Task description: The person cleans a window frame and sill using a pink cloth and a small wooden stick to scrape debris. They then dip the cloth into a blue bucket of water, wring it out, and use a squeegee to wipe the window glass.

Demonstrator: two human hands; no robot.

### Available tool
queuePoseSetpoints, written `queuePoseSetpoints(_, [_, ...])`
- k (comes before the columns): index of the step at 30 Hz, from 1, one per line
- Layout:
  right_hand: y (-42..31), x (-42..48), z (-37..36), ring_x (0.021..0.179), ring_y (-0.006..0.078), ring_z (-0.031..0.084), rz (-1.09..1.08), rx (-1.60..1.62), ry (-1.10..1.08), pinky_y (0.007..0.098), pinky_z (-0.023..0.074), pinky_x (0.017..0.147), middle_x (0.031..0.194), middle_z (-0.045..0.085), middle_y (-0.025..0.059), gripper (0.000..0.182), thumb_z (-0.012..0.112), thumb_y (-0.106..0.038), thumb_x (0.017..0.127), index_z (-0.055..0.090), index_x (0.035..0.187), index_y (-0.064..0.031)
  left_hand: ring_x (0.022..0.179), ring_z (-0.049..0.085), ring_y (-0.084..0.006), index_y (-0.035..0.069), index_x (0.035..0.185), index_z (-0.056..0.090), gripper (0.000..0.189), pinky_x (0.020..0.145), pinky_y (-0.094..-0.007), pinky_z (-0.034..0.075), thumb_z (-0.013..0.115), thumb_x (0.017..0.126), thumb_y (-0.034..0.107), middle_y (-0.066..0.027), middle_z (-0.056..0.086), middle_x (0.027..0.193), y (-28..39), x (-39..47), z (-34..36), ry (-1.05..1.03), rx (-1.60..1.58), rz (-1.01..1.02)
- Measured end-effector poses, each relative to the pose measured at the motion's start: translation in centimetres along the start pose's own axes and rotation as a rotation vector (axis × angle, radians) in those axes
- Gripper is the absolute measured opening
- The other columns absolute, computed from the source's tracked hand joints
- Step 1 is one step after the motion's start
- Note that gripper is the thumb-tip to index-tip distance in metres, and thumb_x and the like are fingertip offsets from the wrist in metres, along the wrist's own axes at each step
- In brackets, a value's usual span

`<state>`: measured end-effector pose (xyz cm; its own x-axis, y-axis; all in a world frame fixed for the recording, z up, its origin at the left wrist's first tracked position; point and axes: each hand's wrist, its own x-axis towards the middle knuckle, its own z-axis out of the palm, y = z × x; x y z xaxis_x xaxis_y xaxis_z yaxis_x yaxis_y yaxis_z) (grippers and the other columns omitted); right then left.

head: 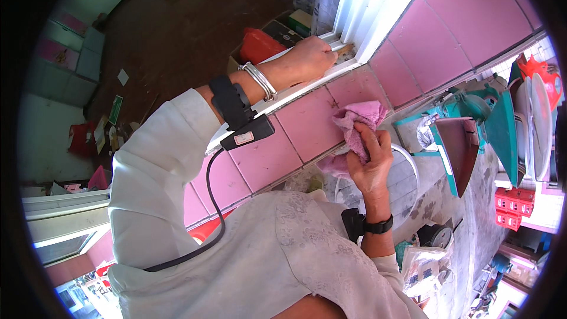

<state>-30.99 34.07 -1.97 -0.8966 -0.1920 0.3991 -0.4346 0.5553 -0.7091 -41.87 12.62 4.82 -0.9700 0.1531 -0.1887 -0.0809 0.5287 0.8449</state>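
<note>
My left hand point(312, 60), with silver bangles at the wrist, rests with curled fingers on the white window frame point(319, 80) near its corner. Whether anything is inside those fingers is hidden. Just past the knuckles, a small brownish patch or piece point(345, 52) lies in the window track. Lower and to the right, my right hand point(372, 157) grips a crumpled pink cloth point(359, 117) against the edge of the pink-tiled sill point(292, 126). Part of the cloth hangs below the sill.
Beyond the frame, a red bag point(261, 46) lies by boxes on the dark floor. Below the sill stands a round slatted stool point(401, 181). Teal metal equipment point(500, 128) is at the right, with red boxes point(514, 206) farther off. A black cable point(212, 195) runs from my left forearm.
</note>
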Motion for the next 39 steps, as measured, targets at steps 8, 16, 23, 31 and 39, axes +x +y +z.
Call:
queuePoseSetpoints(8, [-0.4,-0.2,0.3,0.071,0.0245,0.054,0.054,0.069,0.021,0.0302,0.0463,0.067,0.083,0.048,0.0094,0.051,0.057,0.000,0.057,0.062,0.107,-0.0098,0.054,0.054,-0.0290,-0.005,0.070,0.057,0.033,0.055,-0.0406,0.042,0.051,0.086,0.023,-0.0193,0.053,0.058,-0.1,-3.3,-2.1,0.060,0.116,0.118])
queuePoseSetpoints(16, [-3.9,3.4,-1.9,0.074,0.0222,0.054,-0.006,0.254,0.124,0.0286,0.0435,0.070,0.084,0.054,0.0103,0.044,0.054,0.001,0.063,0.060,0.106,-0.0026,0.059,0.056,-0.0330,-0.002,0.072,0.056,0.026,0.056,-0.0423,0.042,0.051,0.087,0.020,-0.0203,0.053,0.064,-2.1,-8.8,-3.4,0.099,0.325,0.309])
queuePoseSetpoints(23, [-8.7,11.8,0.9,0.077,0.0371,0.062,-0.203,-0.765,-0.048,0.0444,0.0508,0.065,0.096,0.058,0.0203,0.040,0.058,-0.018,0.070,0.057,0.108,-0.0032,0.064,0.055,-0.0403,0.000,0.075,0.053,0.020,0.057,-0.0471,0.041,0.048,0.086,0.016,-0.0212,0.054,0.066,-1.7,-9.1,-3.2,0.218,0.375,0.386])
queuePoseSetpoints(31, [-7.5,15.2,3.1,0.089,0.0356,0.062,0.037,-0.779,-0.507,0.0426,0.0501,0.074,0.096,0.064,0.0213,0.041,0.052,-0.022,0.070,0.060,0.104,0.0006,0.050,0.047,-0.0227,-0.002,0.074,0.050,0.021,0.050,-0.0354,0.038,0.051,0.087,0.014,-0.0157,0.045,0.056,-2.7,-11.7,-3.9,0.214,0.116,0.494])
queuePoseSetpoints(39, [-7.7,19.3,3.9,0.089,0.0321,0.060,0.150,-0.808,-0.928,0.0372,0.0467,0.074,0.096,0.062,0.0190,0.060,0.062,-0.037,0.061,0.058,0.109,-0.0013,0.056,0.039,-0.0090,-0.003,0.076,0.051,0.020,0.050,-0.0280,0.035,0.051,0.089,0.012,-0.0071,0.041,0.058,-2.8,-14.0,-5.5,0.213,-0.024,0.493])
